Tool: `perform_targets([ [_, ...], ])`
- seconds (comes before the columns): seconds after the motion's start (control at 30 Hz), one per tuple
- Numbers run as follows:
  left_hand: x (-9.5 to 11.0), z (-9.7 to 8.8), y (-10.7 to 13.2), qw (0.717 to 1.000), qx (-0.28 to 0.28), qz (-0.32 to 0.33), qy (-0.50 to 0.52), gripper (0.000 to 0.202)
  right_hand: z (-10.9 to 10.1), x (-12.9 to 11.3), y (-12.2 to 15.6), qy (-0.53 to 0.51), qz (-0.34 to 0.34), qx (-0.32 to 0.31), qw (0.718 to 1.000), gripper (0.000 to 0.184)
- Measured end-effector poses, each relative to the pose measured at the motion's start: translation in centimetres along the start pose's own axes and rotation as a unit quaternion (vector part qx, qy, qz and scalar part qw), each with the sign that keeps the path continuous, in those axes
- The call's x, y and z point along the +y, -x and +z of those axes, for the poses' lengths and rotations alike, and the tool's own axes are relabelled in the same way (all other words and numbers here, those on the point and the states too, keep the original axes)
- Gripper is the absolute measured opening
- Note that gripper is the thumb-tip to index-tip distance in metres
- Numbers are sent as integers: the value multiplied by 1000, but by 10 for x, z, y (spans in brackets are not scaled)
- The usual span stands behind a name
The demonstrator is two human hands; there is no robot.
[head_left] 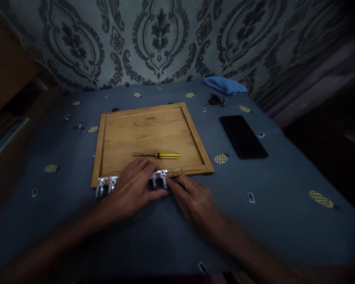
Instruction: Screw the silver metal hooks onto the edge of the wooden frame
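Observation:
A wooden framed panel [148, 136] lies on the cloth-covered table, with metal hooks [103, 184] screwed along its near edge at the left. Another pair of metal hooks [163, 178] sits farther right on that edge, beside a few small dark holes. My left hand [133, 183] closes over the near edge, fingers on the wood and thumb below, against this right pair. From the other side my right hand [195, 197] pinches close to the same hooks; its fingertips are partly hidden. On the panel rests a yellow-and-black screwdriver [156, 155], touched by neither hand.
A black phone [243, 137] lies right of the panel. Behind it are a dark bunch of small items [216, 99], perhaps keys, and a folded blue cloth [225, 85] near the patterned wall. Small metal bits [79, 126] lie at the left, near a wooden shelf unit [8, 79].

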State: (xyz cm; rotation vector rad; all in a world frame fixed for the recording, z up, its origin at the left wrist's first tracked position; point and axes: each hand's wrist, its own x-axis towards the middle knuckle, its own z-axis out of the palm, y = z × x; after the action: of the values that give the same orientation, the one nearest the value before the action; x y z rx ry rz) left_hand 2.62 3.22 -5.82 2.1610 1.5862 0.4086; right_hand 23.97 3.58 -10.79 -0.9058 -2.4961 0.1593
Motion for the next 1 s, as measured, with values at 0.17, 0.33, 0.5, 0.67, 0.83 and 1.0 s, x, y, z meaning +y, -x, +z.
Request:
perform_targets([
  [0.17, 1, 1, -1, 1000, -14, 0, -20, 35, 0, 0, -1, -11, 2, -1, 1000, 38],
  [0.33, 0, 2, -2, 999, -12, 1, -37, 32, -1, 0, -1, -17, 4, -7, 1000, 44],
  [0.5, 3, 1, -4, 999, -25, -7, -34, 31, -1, 0, 0, -21, 5, 2, 1000, 38],
  [0.67, 3, 1, -4, 1000, -19, -9, -20, 31, -1, 1, 1, -37, 0, 6, 999, 36],
  [0.83, 1, 2, -2, 1000, -10, -1, -16, 30, -4, 1, 3, -60, 7, 33, 998, 34],
  [1.0, 1, 3, -1, 1000, 5, 10, -28, 33, -6, 0, 4, -69, 10, 54, 996, 30],
])
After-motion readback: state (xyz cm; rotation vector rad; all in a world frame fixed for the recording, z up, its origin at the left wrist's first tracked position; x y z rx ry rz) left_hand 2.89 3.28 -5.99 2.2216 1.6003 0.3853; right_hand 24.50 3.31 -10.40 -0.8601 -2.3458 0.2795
